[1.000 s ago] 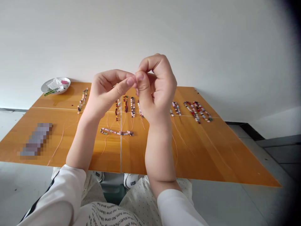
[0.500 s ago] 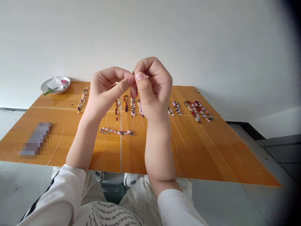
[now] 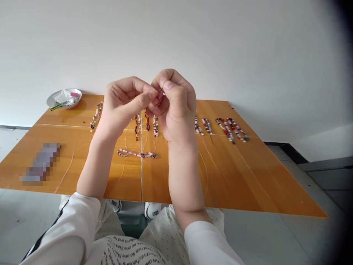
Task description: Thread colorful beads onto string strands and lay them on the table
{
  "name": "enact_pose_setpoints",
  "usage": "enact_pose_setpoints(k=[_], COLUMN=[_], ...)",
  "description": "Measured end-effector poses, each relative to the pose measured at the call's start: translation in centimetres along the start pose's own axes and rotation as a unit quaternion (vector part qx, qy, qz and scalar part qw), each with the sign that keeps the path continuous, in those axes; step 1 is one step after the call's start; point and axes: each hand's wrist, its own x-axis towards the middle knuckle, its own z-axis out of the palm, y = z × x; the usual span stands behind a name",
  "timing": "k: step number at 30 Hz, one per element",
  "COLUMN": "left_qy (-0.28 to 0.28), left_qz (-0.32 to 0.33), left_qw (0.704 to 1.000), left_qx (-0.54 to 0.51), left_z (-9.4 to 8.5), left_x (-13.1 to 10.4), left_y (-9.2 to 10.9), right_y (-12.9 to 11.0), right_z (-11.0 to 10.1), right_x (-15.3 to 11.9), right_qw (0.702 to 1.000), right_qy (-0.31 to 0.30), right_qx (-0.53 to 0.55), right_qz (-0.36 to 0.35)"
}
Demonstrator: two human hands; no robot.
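Above the table point(image 3: 234, 176), left hand point(image 3: 121, 103) and right hand point(image 3: 179, 103) pinch pink thread point(image 3: 158, 103) between closed fingertips, seemingly guiding it, which calls for gentle tension.

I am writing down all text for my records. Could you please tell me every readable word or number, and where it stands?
"plaints and be": shirt, upside down.
"him.No one": shirt.
"choosing": shirt.
Shoes: lettering too small to read.
Pixelated object: nothing readable.

From a distance, I watched through a single head-worn camera that faced forward and down, close behind the left hand point(image 3: 121, 105) and right hand point(image 3: 178, 101), viewing the table point(image 3: 234, 176) from above its near edge, the wall point(image 3: 234, 44) beyond
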Motion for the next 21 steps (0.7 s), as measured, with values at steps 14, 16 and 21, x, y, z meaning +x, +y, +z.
enact_pose_setpoints(k=[14, 16, 21], left_qy=[0.038, 0.043, 0.022], left_qz=[-0.006, 0.012, 0.042], left_qw=[0.99, 0.986, 0.986], left_qx=[0.137, 0.158, 0.16], left_z=[0.6, 0.5, 0.0], left_x=[-0.1, 0.0, 0.3], left_y=[0.4, 0.3, -0.4], right_y=[1.2, 1.4, 1.5], right_z=[-1.0, -1.1, -1.0], right_x=[0.3, 0.3, 0.5], right_qw=[0.998, 0.997, 0.996], right_qy=[0.0, 0.007, 0.01], right_qx=[-0.044, -0.057, -0.053], right_qz=[0.04, 0.054, 0.068])
